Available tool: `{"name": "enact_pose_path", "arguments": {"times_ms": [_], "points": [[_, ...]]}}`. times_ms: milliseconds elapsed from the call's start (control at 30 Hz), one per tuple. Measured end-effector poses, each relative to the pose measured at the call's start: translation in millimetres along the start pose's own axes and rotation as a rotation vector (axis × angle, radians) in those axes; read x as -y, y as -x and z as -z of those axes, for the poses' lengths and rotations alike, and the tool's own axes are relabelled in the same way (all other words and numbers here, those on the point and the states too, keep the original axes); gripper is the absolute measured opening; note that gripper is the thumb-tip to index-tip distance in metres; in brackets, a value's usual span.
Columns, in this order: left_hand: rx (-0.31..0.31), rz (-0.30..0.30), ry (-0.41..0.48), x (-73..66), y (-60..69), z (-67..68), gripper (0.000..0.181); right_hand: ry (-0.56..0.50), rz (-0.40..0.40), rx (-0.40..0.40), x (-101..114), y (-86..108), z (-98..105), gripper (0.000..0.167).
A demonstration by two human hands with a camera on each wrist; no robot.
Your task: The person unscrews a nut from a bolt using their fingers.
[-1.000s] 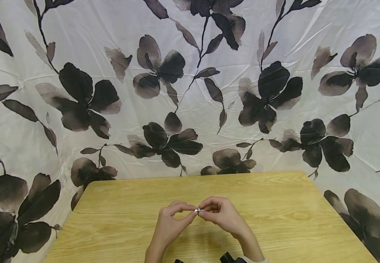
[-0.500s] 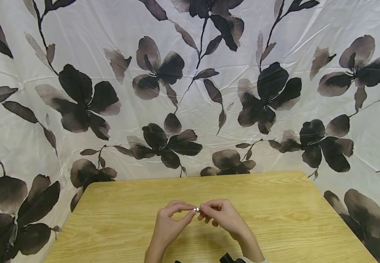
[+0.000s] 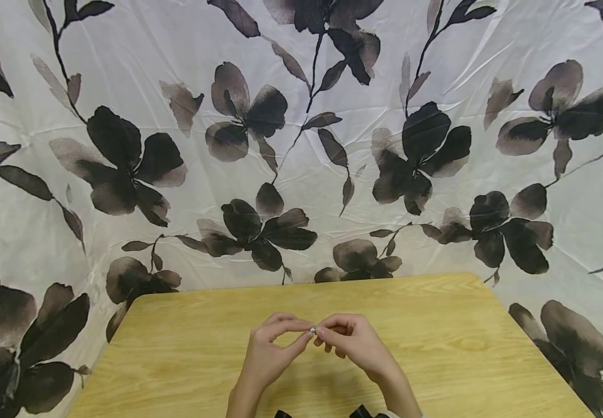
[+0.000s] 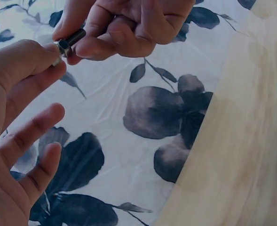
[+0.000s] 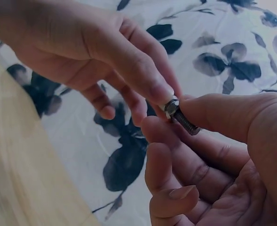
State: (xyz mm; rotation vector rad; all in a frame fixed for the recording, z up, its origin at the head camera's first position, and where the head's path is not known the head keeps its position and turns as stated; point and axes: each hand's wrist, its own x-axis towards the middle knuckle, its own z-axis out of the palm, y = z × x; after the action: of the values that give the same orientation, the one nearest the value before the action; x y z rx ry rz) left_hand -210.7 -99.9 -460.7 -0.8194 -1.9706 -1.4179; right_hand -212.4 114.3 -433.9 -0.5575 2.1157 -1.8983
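Between the fingertips of both hands is a small metal bolt (image 5: 188, 124), with its threaded shank bare in both wrist views. A hex nut (image 5: 172, 106) sits on it, close to the head end. My left hand (image 3: 268, 355) pinches the head end between thumb and index finger, which largely cover the head. From the other side, my right hand (image 3: 354, 342) pinches the nut with thumb and index finger. The left hand's other fingers are spread loosely, as the left wrist view shows; those of the right hand are curled.
Below the hands lies a light wooden table (image 3: 186, 342) with rounded far corners. White cloth (image 3: 332, 244) printed with dark flowers hangs behind it and at both sides. Black objects (image 3: 360, 411) show at the bottom edge of the head view.
The right thumb and fingers have shifted around the bolt and nut, covering the shank that showed earlier in the head view. My left hand keeps its pinch. The head view has shifted slightly.
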Motion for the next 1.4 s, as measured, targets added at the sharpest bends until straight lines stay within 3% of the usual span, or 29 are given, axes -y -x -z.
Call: {"name": "enact_pose_path", "arguments": {"times_ms": [167,267,600,1100,1267,1400], "points": [[0.008,-0.040,0.007,-1.7,-1.6,2.2,0.019,0.008,0.019,0.004,4,2.0,0,0.026],[0.018,-0.032,-0.004,-4.4,0.6,3.3,0.018,0.026,0.016,0.012,5,2.1,-1,0.025],[0.096,0.143,-0.103,-16.8,5.0,12.6,0.013,0.020,0.007,0.060,4,2.2,-3,0.023],[0.108,0.248,-0.065,-20.3,5.0,12.4,0.019,0.016,0.061,0.078,4,3.5,-6,0.023],[0.088,0.282,-0.071,-22.0,4.3,11.0,0.022,-0.010,0.048,0.047,5,4.0,-6,0.025],[0.058,0.260,-0.050,-22.2,3.4,10.8,0.020,-0.029,0.002,-0.008,8,3.2,-5,0.029]]}}
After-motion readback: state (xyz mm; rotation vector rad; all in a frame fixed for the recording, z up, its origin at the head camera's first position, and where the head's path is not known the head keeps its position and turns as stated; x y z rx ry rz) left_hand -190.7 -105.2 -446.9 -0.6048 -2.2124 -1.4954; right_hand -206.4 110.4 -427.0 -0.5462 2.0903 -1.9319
